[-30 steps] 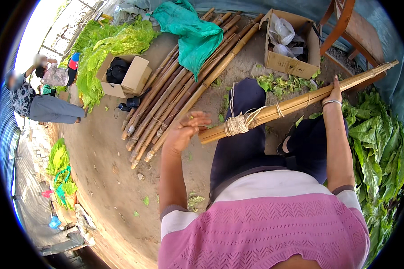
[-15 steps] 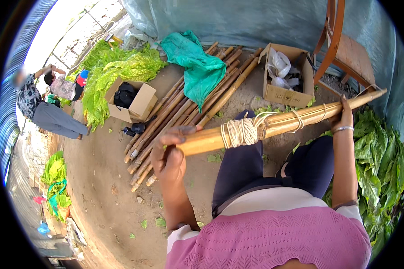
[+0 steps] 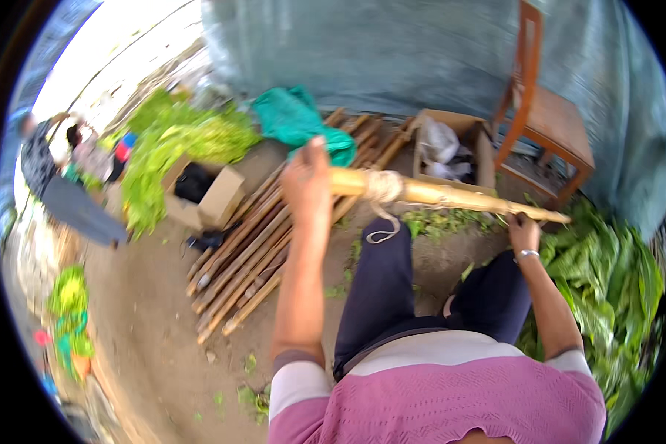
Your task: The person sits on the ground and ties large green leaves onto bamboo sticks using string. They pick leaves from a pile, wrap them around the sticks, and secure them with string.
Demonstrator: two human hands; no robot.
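Note:
A pale bamboo pole slants before me, its left end higher and its right end lower. Round its left part is wound a bundle of cream string, from which a loose loop hangs over my left knee. My left hand is closed round the pole's left end, thumb up. Toward the other end, my right hand, with a bangle at the wrist, grips the pole from below. Slight blur hides the finer detail of the fingers.
Several brown poles lie on the ground, a green cloth over them. Cardboard boxes stand nearby. At the right are a wooden chair and large green leaves. More leaves and two people are at the far left.
My left hand has risen and moved away from me with the pole's left end. The right end has dropped with my right hand. A string loop now dangles from the winding.

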